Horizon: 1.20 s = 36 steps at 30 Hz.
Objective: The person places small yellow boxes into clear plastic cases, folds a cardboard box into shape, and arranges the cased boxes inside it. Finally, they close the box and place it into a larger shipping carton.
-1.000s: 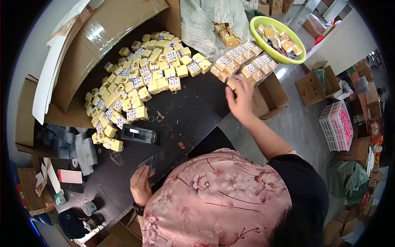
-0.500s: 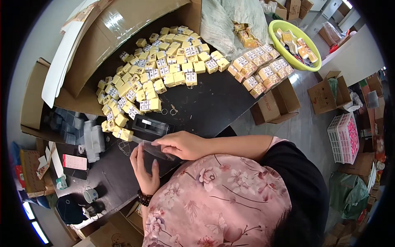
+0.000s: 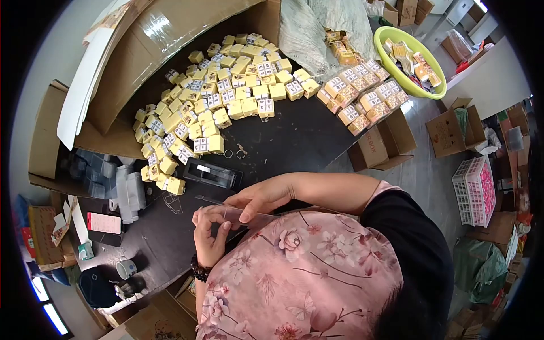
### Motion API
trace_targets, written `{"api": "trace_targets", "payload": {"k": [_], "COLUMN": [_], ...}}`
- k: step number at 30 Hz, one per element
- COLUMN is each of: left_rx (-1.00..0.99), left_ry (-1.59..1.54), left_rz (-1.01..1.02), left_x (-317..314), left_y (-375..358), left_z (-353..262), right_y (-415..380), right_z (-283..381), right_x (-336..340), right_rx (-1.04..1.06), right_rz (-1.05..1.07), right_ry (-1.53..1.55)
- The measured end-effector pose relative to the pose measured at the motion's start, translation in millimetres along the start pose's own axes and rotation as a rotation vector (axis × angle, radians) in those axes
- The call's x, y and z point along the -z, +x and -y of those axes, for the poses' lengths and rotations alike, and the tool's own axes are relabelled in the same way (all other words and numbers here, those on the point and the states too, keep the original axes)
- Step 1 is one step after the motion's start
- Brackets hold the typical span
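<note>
- Black table [image 3: 294, 147]: one, spanning the frame centre.
- Yellow boxes [image 3: 215, 107]: one heap, upper centre; too many to count.
- Green basin [image 3: 378, 42]: one, upper right.
- Left hand [image 3: 211, 235], right hand [image 3: 258, 198]: two, lower centre, both pinching one clear plastic strip [image 3: 238, 212].
- Strip: long axis running left-right, slightly tilted.

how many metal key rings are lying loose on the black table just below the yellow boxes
2: the key rings lie side by side on the black table, just right of the yellow boxes' lower edge. Others may be hidden under the pile.
</note>
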<state>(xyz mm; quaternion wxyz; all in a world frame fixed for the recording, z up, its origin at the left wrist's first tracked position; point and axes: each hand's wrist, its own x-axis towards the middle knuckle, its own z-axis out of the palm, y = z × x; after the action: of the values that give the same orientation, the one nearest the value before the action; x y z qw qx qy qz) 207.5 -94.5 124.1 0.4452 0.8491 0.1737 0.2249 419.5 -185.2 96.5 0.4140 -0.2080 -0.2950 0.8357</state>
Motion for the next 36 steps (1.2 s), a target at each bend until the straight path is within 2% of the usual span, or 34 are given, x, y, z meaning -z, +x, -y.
{"api": "trace_targets", "payload": {"k": [3,5,7,9,11,12,13,14,16,18,19,21,23,25,27,29,30,31,34,36], "left_rx": [-0.022,-0.051,-0.068,-0.083,-0.045,0.074,0.080,0.022,-0.033,0.448,0.449,0.466,0.547,0.666,0.685,0.702,0.748,0.792,0.760,0.761], "left_ry": [0.000,0.052,0.077,0.098,0.074,-0.064,-0.064,-0.061,-0.058,-0.294,-0.295,-0.620,-0.717,-0.798,-0.893,-0.989,-1.055,-1.120,-1.126,-1.079], "left_rz": [0.094,0.163,0.206,0.252,0.399,0.384,0.383,0.316,0.247,0.175,0.171,0.102,0.137,0.207,0.192,0.179,0.178,0.179,0.215,0.233], "left_x": [8,11,15,16,16,11,10,7,6,7,5,-2,-8,-12,-15,-16,-15,-13,-13,-12], "left_y": [8,16,20,23,20,18,15,12,8,2,0,-4,-1,-4,-4,-7,-9,-10,-9,-9], "left_z": [-14,-26,-30,-28,-22,-22,-16,-6,-1,-3,2,16,14,22,28,36,43,46,46,43], "right_y": [7,10,8,-5,-24,-38,-53,-68,-110,-162,-191,-234,-270,-282,-290,-293,-292,-290,-300,-301], "right_z": [2,7,13,28,44,63,83,101,149,187,201,214,227,219,216,218,220,219,217,211], "right_x": [9,18,13,1,3,7,15,35,78,153,180,220,266,280,296,313,305,306,310,313], "right_rx": [0.037,-0.067,-0.006,-0.117,0.056,0.126,0.205,0.336,0.428,0.267,0.118,-0.136,-0.564,-0.545,-0.525,-0.440,-0.520,-0.515,-0.621,-0.688], "right_rz": [0.028,-0.117,-0.135,-0.178,-0.222,-0.318,-0.489,-0.651,-1.125,-1.536,-1.666,-1.805,-1.668,-1.701,-1.735,-1.895,-1.896,-1.890,-1.867,-1.834], "right_ry": [-0.081,-0.443,-0.505,-0.673,-0.874,-0.972,-0.994,-1.006,-1.283,-1.384,-1.510,-1.740,-1.814,-1.842,-1.867,-1.750,-1.711,-1.712,-1.844,-2.125]}}
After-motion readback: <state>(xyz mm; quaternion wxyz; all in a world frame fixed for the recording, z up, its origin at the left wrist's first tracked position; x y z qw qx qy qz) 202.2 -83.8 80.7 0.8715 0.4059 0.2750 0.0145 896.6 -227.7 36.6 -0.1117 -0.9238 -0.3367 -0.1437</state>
